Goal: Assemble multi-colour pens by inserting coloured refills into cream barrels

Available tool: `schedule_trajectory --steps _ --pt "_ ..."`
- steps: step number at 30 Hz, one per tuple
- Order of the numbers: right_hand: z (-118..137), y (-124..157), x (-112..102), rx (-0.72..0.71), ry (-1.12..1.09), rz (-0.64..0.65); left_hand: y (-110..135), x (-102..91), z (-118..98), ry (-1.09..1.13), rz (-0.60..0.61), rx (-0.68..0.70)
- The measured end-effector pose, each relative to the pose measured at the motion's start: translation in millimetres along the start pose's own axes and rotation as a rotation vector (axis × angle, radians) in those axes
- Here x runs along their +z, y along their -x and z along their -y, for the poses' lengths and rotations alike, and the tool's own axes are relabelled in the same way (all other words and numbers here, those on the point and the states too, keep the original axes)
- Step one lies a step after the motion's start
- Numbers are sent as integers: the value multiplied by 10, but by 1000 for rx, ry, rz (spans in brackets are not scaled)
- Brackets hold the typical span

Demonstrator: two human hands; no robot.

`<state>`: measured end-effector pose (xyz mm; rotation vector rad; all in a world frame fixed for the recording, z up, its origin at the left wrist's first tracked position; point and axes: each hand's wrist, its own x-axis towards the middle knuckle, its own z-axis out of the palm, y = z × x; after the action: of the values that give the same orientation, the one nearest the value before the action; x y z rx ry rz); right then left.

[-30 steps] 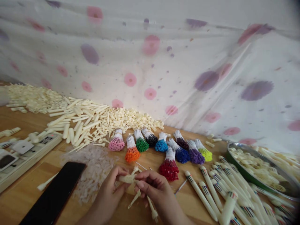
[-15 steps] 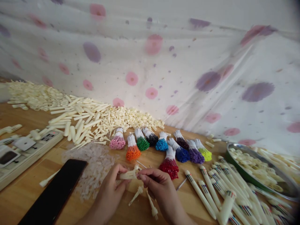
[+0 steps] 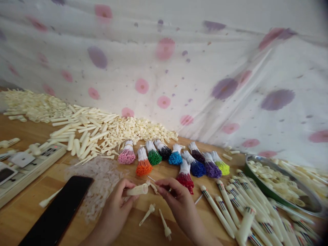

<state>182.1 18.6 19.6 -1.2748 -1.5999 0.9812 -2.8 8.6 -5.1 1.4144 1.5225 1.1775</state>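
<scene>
The left hand [image 3: 119, 203] grips a hollow cream pen barrel [image 3: 137, 190], its open end facing the right hand [image 3: 175, 198], whose fingertips pinch a small cream plastic piece [image 3: 153, 187] just beside that opening; both are above the table [image 3: 143, 235], well short of its far edge. Best, I judge, to steady the barrel and align the piece squarely, without squeezing hard

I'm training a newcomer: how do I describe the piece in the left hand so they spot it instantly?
Below the flowered sheet is a wooden table. Over its near part, the left hand pinches a cream tube, its round end toward the right hand. It is held up, and plainly thicker than the small cream piece in the right hand.
</scene>
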Motion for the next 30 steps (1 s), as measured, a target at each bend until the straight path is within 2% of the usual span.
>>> schedule_trajectory --steps 3,6,9,11,14,19,22,26,30 --pt "-68 17 -177 17 212 -26 -35 -49 22 -6 -23 -8" --pt "-170 84 -469 35 449 -32 -67 -83 54 -14 -45 -19" --pt "-276 185 -763 -9 647 -31 -90 -103 94 -14 -57 -22" --pt "-330 252 -866 -39 731 3 -98 -107 116 -27 -63 4" --pt "-381 314 -805 -82 809 100 -96 -93 133 -81 -53 37" --pt "-421 241 -401 -159 1012 192 -56 -44 156 -132 -19 58" --pt "-439 160 -235 -149 1075 183 -39 -34 175 -133 -4 59" --pt "-466 136 -178 -140 1078 166 -42 -37 189 -129 0 55" --pt "-432 173 -254 -145 1025 163 -57 -34 171 -114 4 50"
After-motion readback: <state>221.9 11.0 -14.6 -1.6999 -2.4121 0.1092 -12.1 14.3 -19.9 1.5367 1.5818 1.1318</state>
